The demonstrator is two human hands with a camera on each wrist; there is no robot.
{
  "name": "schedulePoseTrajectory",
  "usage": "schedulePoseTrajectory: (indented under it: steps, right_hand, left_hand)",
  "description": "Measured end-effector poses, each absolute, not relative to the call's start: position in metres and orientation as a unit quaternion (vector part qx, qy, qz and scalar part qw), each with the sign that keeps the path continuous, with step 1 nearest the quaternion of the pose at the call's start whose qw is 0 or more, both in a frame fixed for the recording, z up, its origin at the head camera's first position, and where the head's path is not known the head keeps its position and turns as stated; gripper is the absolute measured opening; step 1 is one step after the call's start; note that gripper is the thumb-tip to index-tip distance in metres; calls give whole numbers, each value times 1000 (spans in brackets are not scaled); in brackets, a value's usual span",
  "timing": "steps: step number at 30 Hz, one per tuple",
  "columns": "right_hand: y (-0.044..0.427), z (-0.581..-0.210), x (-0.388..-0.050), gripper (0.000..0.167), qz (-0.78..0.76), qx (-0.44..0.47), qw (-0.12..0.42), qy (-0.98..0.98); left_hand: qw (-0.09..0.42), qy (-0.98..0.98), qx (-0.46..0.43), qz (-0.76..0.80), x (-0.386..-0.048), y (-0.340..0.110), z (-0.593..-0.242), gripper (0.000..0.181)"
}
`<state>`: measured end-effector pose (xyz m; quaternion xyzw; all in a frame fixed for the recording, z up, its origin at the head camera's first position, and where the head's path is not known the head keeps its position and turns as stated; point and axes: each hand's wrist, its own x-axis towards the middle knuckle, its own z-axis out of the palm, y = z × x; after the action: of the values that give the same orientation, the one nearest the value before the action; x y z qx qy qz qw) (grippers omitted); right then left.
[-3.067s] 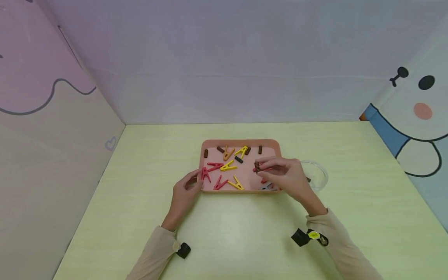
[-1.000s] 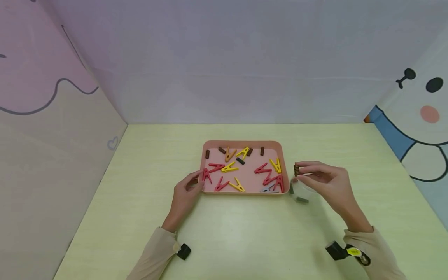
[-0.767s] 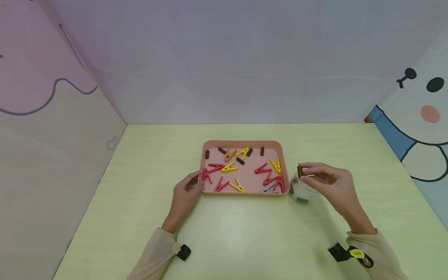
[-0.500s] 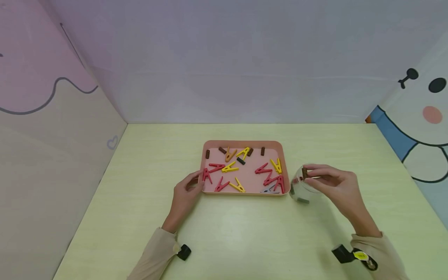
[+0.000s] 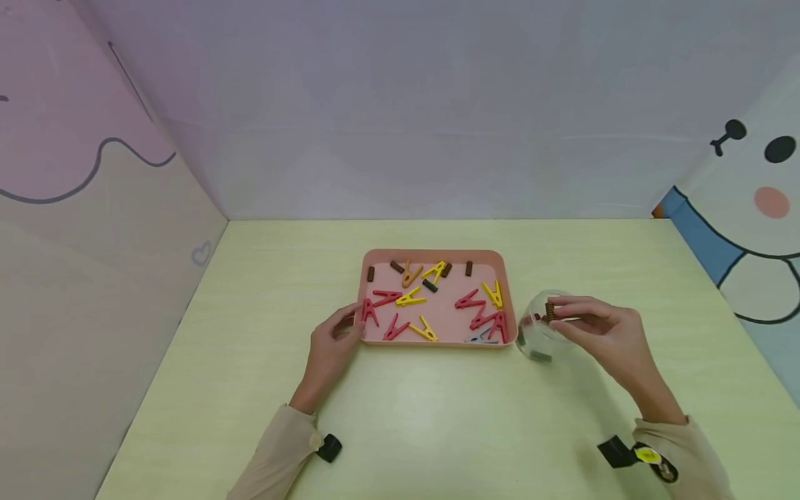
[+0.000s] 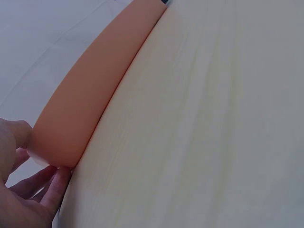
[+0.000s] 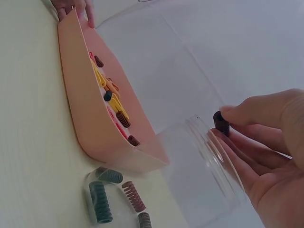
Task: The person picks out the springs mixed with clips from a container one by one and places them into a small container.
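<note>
Spring pinched between right hand's thumb and fingertips; I read that grip as nearly closed. Jar just below and left of the right hand, spring at its mouth; I can't tell if it touches the rim. More springs down inside, under that hand. Left hand I see gripping the tray's left edge, thumb and fingers curled on it. Clips lie in the tray, between both hands.
</note>
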<state>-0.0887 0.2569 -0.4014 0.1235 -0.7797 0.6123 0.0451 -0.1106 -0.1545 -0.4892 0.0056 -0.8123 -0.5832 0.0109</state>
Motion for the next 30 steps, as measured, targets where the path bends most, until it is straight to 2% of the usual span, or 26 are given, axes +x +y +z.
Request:
schedulePoseTrajectory:
  steps: [10,17,30]
  right_hand:
    - [256,-403,-91,22,522,149,87,-836]
    - [254,-403,-92,23,487,138,94,-857]
    - [256,-405,-91,27,438,149,131,-877]
  left_hand:
    - [31,-820,3,-572,-112,-155,-496,36]
    - [2,-822,12,-569,-100,-146,-454,37]
    - [7,-819,6,-573,-98,-146,-454,37]
